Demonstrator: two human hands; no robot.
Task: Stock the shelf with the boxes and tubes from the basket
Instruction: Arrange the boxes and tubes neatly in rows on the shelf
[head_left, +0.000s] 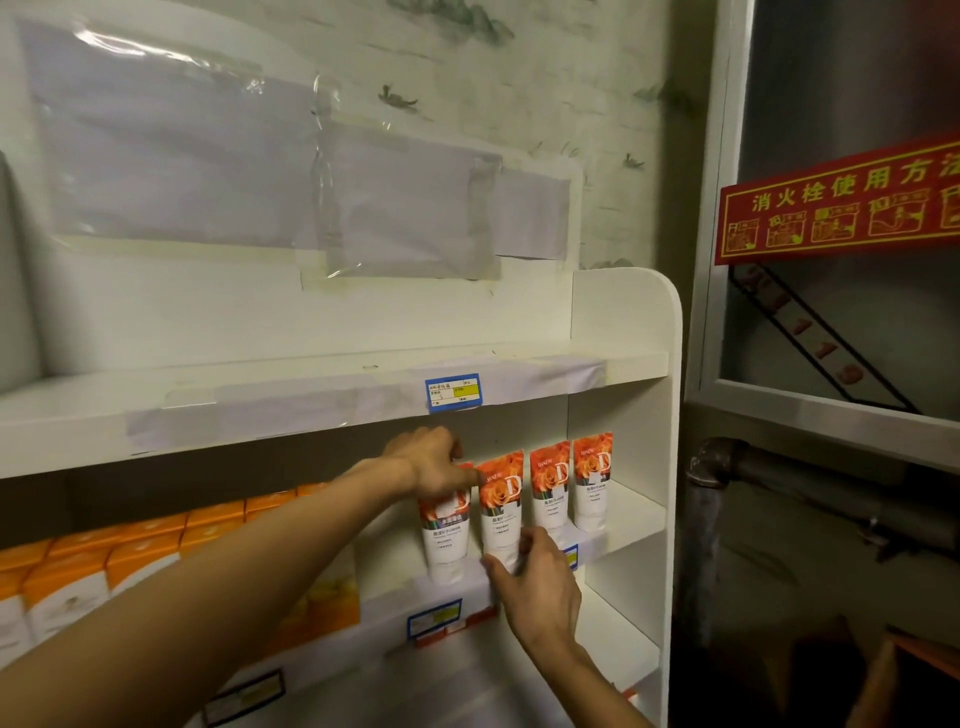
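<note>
**Head view: both hands on tubes at the middle shelf**

Head view, from the left: a row of orange-and-white boxes (145, 545) stands along the middle shelf (631, 525) of a white shelving unit, running back toward the middle of the frame. Just in front of them a larger pale box with a yellow print (324, 597) sits at the shelf edge.

The left hand (434, 462) reaches across from the lower left, its fingers curled over the top of the leftmost tube (447, 540), gripping its orange upper end. This tube stands upright on its cap at the front of the shelf.

Just beside it stands the second tube (501, 504), also upright, touching or nearly touching the first. The right hand (535, 582) comes up from below and pinches the white lower part of this tube between thumb and curled fingers.

Further right, two more tubes (571, 483) of the same kind stand side by side, free of both hands, near the shelf's right side panel.

Price labels (453, 393) with blue borders are stuck on the front edges of the upper shelf and of the middle shelf. To the right of the unit, a red sign (836, 202) with yellow characters hangs on a metal-framed cabinet, with a dark pipe (779, 473) below it.
</note>
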